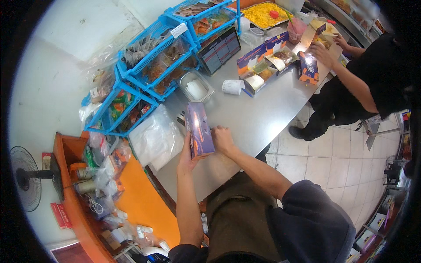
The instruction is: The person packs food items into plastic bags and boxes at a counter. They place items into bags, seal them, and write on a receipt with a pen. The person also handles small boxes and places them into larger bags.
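Note:
A closed purple and orange cardboard food box (201, 131) is held above the near end of the steel table. My left hand (188, 153) grips it along its left side and lower edge. My right hand (222, 139) is curled at the box's right side, fingers bent; a small dark item shows by its fingertips, too little visible to name. Dark-handled utensils (181, 118) lie behind the box, partly hidden. Clear plastic bags (156, 138) lie left of it. Beyond it stands a steel container (196, 87) with white contents.
Blue plastic baskets (154, 56) of packets line the wall, beside a tablet (219, 51). A paper roll (233, 86) and open meal boxes (257, 77) stand on the steel table (260, 111). At the far right, a co-worker's hand (322, 54) is at another box. A tray of yellow food (265, 15) lies beyond.

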Motion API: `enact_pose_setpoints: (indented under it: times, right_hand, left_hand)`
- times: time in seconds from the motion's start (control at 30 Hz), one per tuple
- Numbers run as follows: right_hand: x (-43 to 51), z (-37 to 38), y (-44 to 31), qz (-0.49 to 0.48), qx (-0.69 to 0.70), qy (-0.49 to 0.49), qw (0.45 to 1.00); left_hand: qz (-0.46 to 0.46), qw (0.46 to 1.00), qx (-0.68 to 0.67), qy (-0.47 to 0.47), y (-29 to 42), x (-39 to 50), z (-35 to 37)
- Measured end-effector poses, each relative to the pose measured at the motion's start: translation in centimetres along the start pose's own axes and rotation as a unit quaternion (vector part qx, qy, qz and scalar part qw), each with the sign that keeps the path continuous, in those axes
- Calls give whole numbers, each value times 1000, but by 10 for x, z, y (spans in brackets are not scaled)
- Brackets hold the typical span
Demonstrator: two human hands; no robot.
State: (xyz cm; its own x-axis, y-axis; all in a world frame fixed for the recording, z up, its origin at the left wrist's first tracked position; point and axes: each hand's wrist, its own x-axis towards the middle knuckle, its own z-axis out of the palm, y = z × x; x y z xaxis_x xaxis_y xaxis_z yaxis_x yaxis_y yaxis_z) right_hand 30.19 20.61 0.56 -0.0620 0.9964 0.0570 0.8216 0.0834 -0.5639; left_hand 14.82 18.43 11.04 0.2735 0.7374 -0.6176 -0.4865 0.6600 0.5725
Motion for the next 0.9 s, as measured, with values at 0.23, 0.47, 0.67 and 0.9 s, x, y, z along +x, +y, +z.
enact_pose_setpoints:
  times: [0.23,0.47,0.67,0.9]
  right_hand:
    - [36,-98,53,100,286,-159,939]
    - [61,-159,-1,-38,318,-335,886]
    - [47,-152,-9,45,364,-389,845]
    - [-11,-103,-3,83,456,-426,777]
  left_hand:
    - [25,999,9,32,-1,-2,5]
    - [28,995,70,61,-5,5,-2]
    - [85,996,-12,-6,-39,-2,-23]
    - [78,965,-210,-138,-96,-45,-33]
